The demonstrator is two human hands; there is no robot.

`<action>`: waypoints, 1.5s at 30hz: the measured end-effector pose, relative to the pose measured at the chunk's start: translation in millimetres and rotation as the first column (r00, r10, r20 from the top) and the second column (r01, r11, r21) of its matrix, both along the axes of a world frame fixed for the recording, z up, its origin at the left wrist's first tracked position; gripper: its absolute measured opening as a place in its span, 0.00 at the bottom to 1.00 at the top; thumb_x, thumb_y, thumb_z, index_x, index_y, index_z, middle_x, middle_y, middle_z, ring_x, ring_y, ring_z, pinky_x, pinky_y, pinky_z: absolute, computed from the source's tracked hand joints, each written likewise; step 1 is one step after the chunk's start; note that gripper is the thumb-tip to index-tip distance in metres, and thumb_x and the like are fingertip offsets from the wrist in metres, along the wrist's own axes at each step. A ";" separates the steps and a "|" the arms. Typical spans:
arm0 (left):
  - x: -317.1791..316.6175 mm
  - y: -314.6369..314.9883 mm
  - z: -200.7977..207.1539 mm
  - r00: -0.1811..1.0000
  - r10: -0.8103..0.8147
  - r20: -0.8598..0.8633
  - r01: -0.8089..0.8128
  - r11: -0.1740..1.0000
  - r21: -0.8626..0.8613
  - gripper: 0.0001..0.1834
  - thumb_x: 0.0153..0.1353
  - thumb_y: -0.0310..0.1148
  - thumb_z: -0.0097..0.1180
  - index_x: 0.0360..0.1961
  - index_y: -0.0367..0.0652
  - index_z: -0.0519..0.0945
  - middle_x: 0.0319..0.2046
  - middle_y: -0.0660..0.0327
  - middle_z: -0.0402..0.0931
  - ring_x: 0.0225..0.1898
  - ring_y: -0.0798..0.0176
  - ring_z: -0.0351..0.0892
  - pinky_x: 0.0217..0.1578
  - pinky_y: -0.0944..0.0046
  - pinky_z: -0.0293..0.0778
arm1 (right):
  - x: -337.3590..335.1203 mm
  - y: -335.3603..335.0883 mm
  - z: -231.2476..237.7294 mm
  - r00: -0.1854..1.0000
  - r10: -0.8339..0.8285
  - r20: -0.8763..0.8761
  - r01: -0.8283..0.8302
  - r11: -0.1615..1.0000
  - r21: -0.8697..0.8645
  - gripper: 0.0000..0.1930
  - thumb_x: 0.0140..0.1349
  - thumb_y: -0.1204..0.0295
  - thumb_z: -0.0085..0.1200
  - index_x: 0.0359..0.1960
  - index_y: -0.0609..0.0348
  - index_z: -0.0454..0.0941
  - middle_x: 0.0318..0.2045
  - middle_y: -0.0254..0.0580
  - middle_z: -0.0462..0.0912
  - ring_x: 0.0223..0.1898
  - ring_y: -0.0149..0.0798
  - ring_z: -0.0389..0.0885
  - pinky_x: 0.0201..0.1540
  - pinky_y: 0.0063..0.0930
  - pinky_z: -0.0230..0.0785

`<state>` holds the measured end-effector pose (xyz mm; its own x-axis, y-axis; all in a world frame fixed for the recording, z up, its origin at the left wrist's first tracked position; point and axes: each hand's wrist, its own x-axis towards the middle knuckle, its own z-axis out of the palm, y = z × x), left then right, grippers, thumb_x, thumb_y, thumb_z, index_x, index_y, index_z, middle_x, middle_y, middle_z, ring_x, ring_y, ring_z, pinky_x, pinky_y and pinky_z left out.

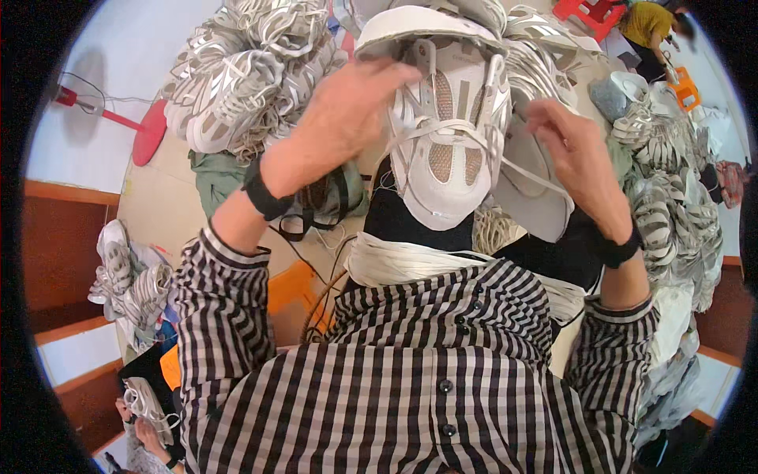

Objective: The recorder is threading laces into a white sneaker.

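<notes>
White shoe [452,189] is sitting centre stage, toe pointing toward the wearer, lace [446,125] crossing its front! Left hand [339,103] is hovering at the shoe's upper left, its fingers [404,75] overlapping the eyelet edge; blur is smearing them, so I cannot tell whether they are pinching or loose. Right hand [580,150] is hanging just right of the shoe, fingers [546,118] bending inward, a loose lace end running toward the palm; whether they are gripping it, I cannot tell. Beyond the shoe's tongue, a pale curved band [430,28] is hiding the heel. Left of the shoe, a shoe heap [237,95] is running off the top edge.
</notes>
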<state>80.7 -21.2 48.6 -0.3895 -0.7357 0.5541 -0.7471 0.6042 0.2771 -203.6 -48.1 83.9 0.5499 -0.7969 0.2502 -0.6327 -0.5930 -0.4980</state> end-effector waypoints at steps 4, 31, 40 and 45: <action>-20.0 -4.9 8.0 0.966 -0.221 0.131 0.232 0.970 -0.071 0.16 0.52 0.21 0.49 0.44 0.42 0.74 0.45 0.52 0.73 0.47 0.50 0.73 0.45 0.57 0.72 | -0.7 -5.7 18.0 0.979 0.173 -0.108 -0.196 0.948 -0.251 0.09 0.56 0.77 0.49 0.40 0.62 0.72 0.31 0.51 0.77 0.36 0.52 0.76 0.38 0.38 0.68; -27.9 -46.1 29.9 0.672 -0.460 0.580 0.431 0.880 0.199 0.10 0.46 0.23 0.55 0.32 0.37 0.72 0.33 0.55 0.69 0.42 0.52 0.69 0.43 0.56 0.69 | -47.1 109.9 0.9 0.932 0.266 -0.248 -0.246 0.963 0.109 0.07 0.54 0.79 0.50 0.35 0.62 0.71 0.30 0.51 0.76 0.28 0.54 0.78 0.27 0.41 0.70; -26.4 -40.4 31.2 0.661 -0.443 0.605 0.467 0.875 0.130 0.07 0.51 0.25 0.48 0.33 0.37 0.73 0.33 0.56 0.70 0.42 0.54 0.70 0.44 0.58 0.68 | 27.2 -8.7 1.4 0.941 0.264 -0.209 -0.334 0.814 -0.475 0.10 0.50 0.76 0.50 0.36 0.60 0.75 0.34 0.41 0.76 0.40 0.45 0.74 0.44 0.36 0.67; -27.4 -40.2 25.6 0.663 -0.433 0.611 0.453 0.882 0.134 0.06 0.50 0.25 0.49 0.30 0.38 0.75 0.34 0.56 0.70 0.43 0.54 0.70 0.45 0.58 0.67 | 44.8 -30.7 -3.8 0.797 0.286 -0.532 -0.564 0.665 -0.489 0.08 0.46 0.72 0.52 0.30 0.55 0.77 0.32 0.37 0.77 0.43 0.38 0.73 0.47 0.30 0.62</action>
